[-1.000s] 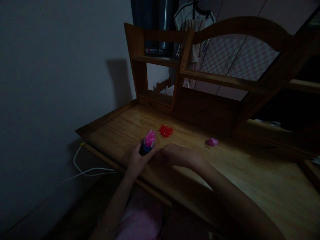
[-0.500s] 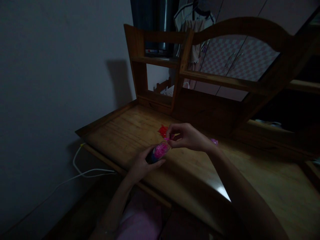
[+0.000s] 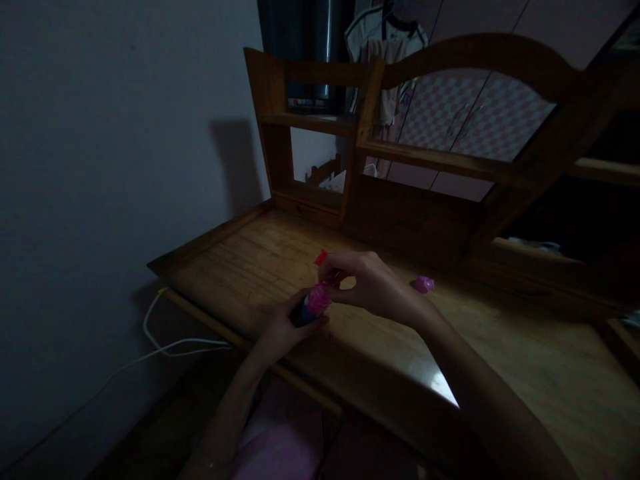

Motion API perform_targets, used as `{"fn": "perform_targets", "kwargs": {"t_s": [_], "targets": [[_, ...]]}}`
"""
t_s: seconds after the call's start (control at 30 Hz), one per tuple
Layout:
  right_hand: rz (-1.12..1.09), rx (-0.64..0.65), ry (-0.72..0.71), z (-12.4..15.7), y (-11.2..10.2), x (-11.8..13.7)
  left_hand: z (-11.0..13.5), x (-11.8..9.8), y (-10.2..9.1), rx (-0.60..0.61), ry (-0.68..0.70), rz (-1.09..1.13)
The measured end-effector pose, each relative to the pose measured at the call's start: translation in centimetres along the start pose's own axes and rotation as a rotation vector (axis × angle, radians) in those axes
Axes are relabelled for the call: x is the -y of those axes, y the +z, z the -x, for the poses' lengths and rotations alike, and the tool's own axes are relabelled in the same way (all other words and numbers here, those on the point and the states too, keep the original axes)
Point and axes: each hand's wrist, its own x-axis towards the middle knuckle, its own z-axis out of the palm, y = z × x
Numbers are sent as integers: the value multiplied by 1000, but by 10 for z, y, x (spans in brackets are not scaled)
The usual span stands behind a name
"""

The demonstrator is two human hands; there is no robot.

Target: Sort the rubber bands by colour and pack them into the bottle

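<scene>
My left hand (image 3: 283,331) is wrapped round a small dark cylinder with a blue band (image 3: 305,311), tilted toward the upper right. Shiny pink plastic (image 3: 318,298) fills or covers its top end; I cannot tell which. My right hand (image 3: 357,280) is closed in a pinch right at that pink top, its fingertips on the pink plastic. Behind the right fingers lies a crinkled red plastic piece (image 3: 321,257), partly hidden. A crumpled purple-pink piece (image 3: 424,285) rests on the desk beyond my right wrist.
The wooden desk (image 3: 240,267) has a raised shelf unit (image 3: 367,110) along its back. A wall (image 3: 125,153) stands at the left. White cables (image 3: 185,341) hang by the desk's left front edge. Light reflects off the desktop beside my right forearm.
My right hand has moved slightly left and down onto the pink top, covering more of the red piece. The purple-pink piece now shows more fully. My left hand has stayed almost still.
</scene>
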Motion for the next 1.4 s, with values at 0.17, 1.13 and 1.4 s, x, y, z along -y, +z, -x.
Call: {"fn": "perform_targets", "kwargs": {"t_s": [0.17,1.13,1.4], "targets": [[-49,-33,47,0,1,6,-1,-1,0,-6,-5,18],[92,33,-29,0,-2,-7,-2,-2,-4,2,-25,-22],[105,12,-31,2,-1,-5,0,-2,-2,16,-3,-46]]}}
